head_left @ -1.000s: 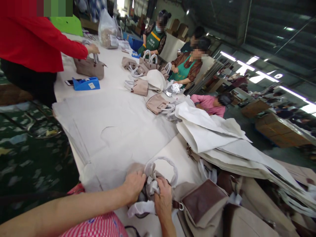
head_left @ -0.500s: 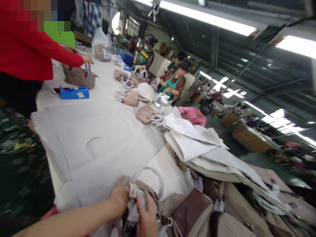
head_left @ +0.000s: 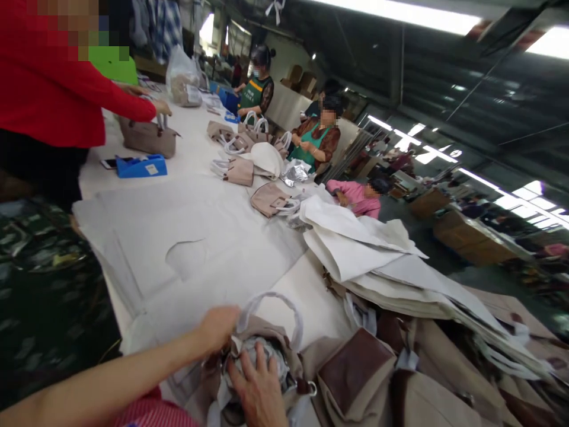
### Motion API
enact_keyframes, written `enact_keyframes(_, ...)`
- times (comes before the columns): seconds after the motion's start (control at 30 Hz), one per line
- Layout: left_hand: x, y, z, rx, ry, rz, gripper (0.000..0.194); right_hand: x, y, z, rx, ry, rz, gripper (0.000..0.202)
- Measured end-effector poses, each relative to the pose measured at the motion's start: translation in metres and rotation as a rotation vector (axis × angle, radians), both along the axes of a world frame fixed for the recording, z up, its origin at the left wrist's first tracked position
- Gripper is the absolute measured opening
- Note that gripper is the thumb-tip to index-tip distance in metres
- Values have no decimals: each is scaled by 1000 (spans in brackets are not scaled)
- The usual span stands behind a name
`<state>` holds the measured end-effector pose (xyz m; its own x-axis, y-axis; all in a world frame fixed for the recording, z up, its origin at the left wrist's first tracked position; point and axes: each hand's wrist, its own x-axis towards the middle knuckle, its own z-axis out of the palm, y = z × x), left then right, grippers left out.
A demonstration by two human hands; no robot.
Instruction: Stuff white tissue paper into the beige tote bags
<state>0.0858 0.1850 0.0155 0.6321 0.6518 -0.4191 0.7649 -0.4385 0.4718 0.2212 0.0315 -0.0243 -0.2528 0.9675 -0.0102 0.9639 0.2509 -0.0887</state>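
Note:
An upright taupe handbag [head_left: 291, 354] stands at the bottom centre, its mouth open and its wrapped handle [head_left: 284, 299] raised. Crumpled grey stuffing [head_left: 262, 345] fills the mouth. My left hand [head_left: 220, 328] grips the bag's rim on the far left side, fingers closed round the edge. Spread fingers of my right hand [head_left: 258, 379] lie flat on the stuffing inside the opening. Beside the bag on the right is a brown leather panel [head_left: 355, 370] of another taupe bag.
Thin white sheets [head_left: 146, 237] cover the table's middle. White material [head_left: 373, 255] lies piled over bags at right. Small bags [head_left: 269, 198] sit farther back. A person in red handles a bag [head_left: 149, 137] by a blue dispenser [head_left: 141, 166]; other people work across the table.
My right hand has flattened and spread over the stuffing, and the fabric that covered the opening has been pulled back. My left hand stays at the rim. The view has shifted slightly.

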Motion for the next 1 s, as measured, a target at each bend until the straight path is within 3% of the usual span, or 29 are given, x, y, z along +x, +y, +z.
enact_keyframes(0.1,-7,0,7,-42,85,-35,43,-2,7,8,-134,15,-32,40)
enact_keyframes(0.2,-9,-18,9,-61,83,-74,38,7,6,8,-203,40,-64,55)
enact_keyframes(0.33,-3,-35,3,-21,128,-117,39,26,-5,3,-175,57,-131,66)
enact_keyframes(0.43,-7,-31,-3,-52,181,-130,19,29,-12,0,-156,56,-145,70)
enact_keyframes(0.53,-25,-23,-10,-79,170,-145,14,26,-16,-7,-116,54,-175,81)
enact_keyframes(0.6,-42,-19,-16,-240,27,-119,14,27,-20,-14,-67,75,-188,89)
enact_keyframes(0.67,-57,-16,-23,-539,-193,-1,18,30,-25,-17,-6,105,-144,91)
enact_keyframes(0.73,-65,-17,-30,-797,-371,158,20,33,-31,-17,71,118,-43,86)
enact_keyframes(0.83,-62,-24,-32,-902,-506,275,25,30,-39,-12,102,96,126,65)
enact_keyframes(0.9,-52,-31,-28,-898,-558,227,24,17,-35,-10,17,76,142,51)
enact_keyframes(1.0,-40,-38,-22,-833,-603,80,23,-13,-9,-10,-213,70,39,35)
